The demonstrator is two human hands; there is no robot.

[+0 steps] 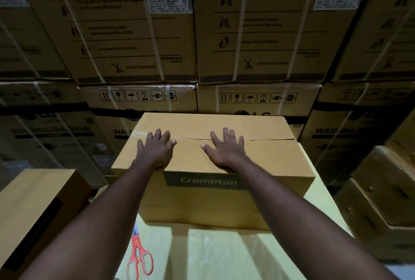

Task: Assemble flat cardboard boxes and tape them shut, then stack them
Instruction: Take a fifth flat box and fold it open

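Scissors (139, 257) lay at the near edge of the table (224, 257); my left hand (157, 148) and right hand (225, 150) pressed flat, fingers spread, atop the box (202, 203); cartons (134, 32) walled the far side.

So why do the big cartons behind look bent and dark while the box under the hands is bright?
Head view: the wide-angle lens bows the stacked cartons, leaning them outward toward the edges; light falls mainly on the Crompton box and yellow surface, leaving the corners dim; the small print on the cartons is soft.
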